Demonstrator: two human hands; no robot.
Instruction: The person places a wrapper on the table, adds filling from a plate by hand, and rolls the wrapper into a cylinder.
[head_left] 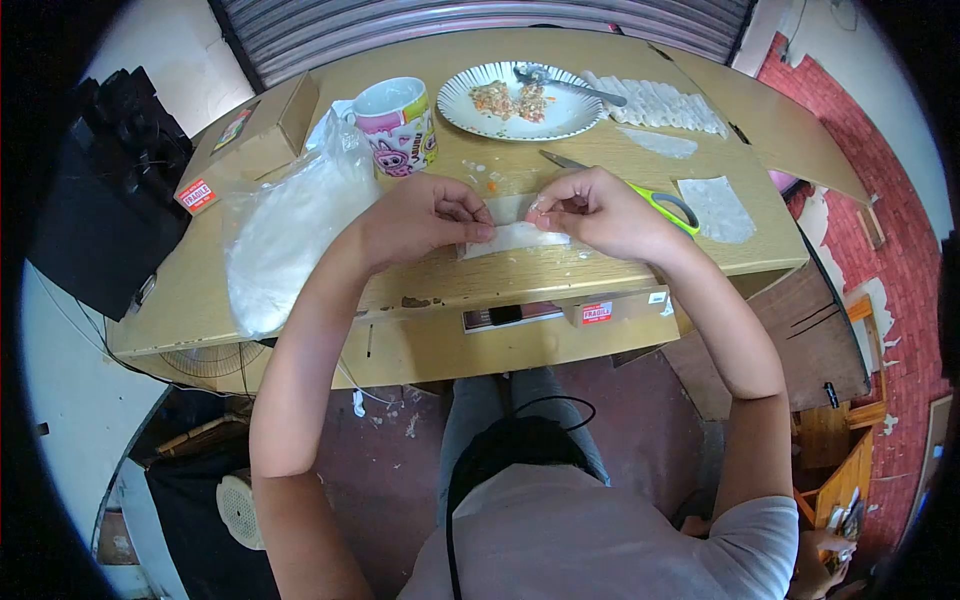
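At the table's front edge, my left hand [432, 218] pinches the left end of a pale spring roll wrapper [514, 238]. The fingers of my right hand [598, 212] are closed on its right end. The near part of the wrapper looks folded over, and any filling inside is hidden. Just beyond my right hand lie scissors [662, 200] with yellow-green handles, partly covered by it. A loose wrapper piece [716, 210] rests to the right. Left of my left hand sits a clear plastic bag [300, 228] with white contents.
A paper plate [462, 118] holds minced filling [510, 100] and a spoon [585, 90]. Finished white rolls [660, 105] line up beside it. A printed mug [396, 125] and a cardboard box [250, 135] stand left. Another person's hand [822, 560] shows at lower right.
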